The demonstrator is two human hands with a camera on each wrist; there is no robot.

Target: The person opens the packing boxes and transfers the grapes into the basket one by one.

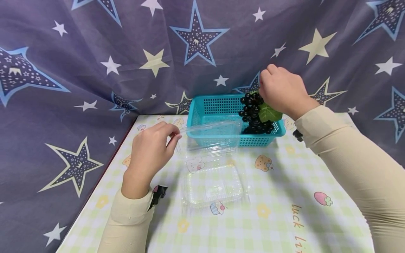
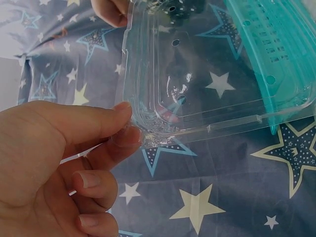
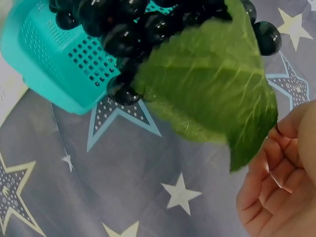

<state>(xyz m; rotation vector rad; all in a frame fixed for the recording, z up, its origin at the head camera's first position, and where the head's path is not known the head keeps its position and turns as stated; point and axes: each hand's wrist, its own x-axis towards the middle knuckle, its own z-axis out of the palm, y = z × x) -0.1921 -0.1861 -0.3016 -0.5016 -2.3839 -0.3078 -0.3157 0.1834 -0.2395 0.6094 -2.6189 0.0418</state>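
Observation:
My left hand (image 1: 148, 151) pinches the near-left corner of the raised lid of a clear plastic clamshell box (image 1: 215, 184) between thumb and forefinger. The box's base lies on the table, and its lid (image 2: 207, 123) tilts up at the far side. Over on the right, my right hand (image 1: 281, 86) holds a bunch of black grapes (image 1: 251, 112) from above, its fingers curled at the top. A green leaf (image 3: 212, 84) hangs from the bunch, just below the fingers. The grapes hang at the right end of a turquoise basket (image 1: 256, 141), overlapping its inside in the head view.
The basket stands at the back of the table, close to a dark curtain (image 1: 152, 91) with stars. A pale checked tablecloth (image 1: 284, 218) with printed cartoons covers the table. Part of the basket's front shows through the clear lid.

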